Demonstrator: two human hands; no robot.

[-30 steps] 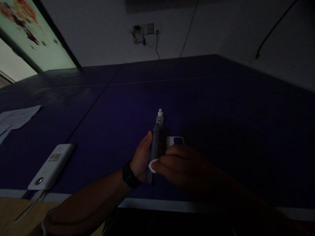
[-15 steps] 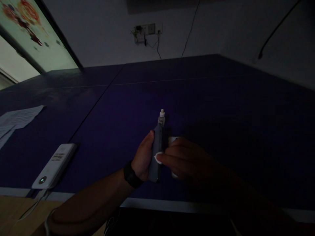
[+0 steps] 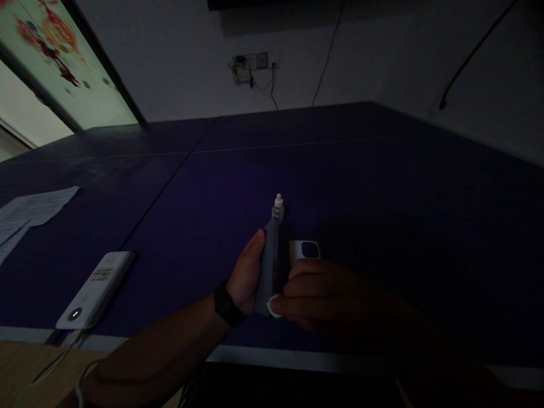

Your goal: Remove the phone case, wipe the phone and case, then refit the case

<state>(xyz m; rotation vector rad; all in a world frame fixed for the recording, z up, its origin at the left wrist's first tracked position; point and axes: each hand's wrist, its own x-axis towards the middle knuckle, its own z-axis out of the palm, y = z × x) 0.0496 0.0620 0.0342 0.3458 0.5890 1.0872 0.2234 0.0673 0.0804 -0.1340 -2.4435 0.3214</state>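
Very dim throughout, light seemingly coming from the upper-left window (image 3: 72, 73), edges warped.

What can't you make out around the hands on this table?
Head view:
- gray object in the left hand: near end lost in shadow and fingers.
- white pad: mostly covered by the right hand.
- white phone case: lower part behind the right hand.
- power bank: label too small to read.

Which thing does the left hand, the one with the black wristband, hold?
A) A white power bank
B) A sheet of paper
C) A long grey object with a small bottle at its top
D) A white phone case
C. The left hand wraps around the long grey object, and the small bottle sits at its upper end.
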